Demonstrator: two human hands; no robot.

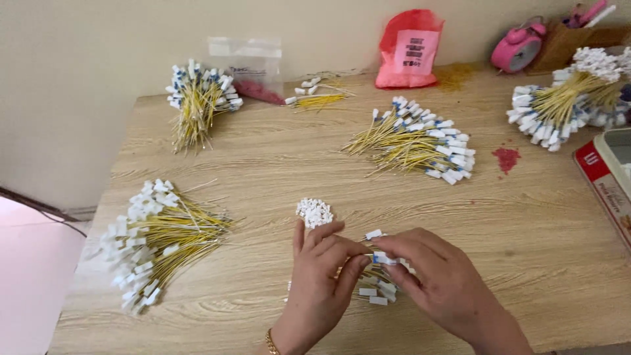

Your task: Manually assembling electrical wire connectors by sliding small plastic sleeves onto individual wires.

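Fingers [360,261] of both hands meet at the lower centre of the frame, pinched together on one small white connector [383,258] held between thumb and forefinger tips. The left hand [319,276], with a gold bracelet [270,342] at the wrist, closes its thumb and index finger on the connector from the left; its remaining fingers are extended upward. The right hand [434,276] grips the same connector from the right, fingers curled. Directly beneath the hands lies a small bundle of yellow wires [374,289] with white ends, partly hidden. Just above the left fingertips sits a small heap of loose white connectors [314,212] on the wooden table [263,171]. Larger wire bundles lie at the left [154,240], the upper left [197,98], the centre [414,141] and the upper right [565,98] of the frame. A clear plastic bag [246,62], a red bag [409,49] and a pink alarm clock [518,47] stand along the far edge. A red-and-white box [601,181] is at the right edge.
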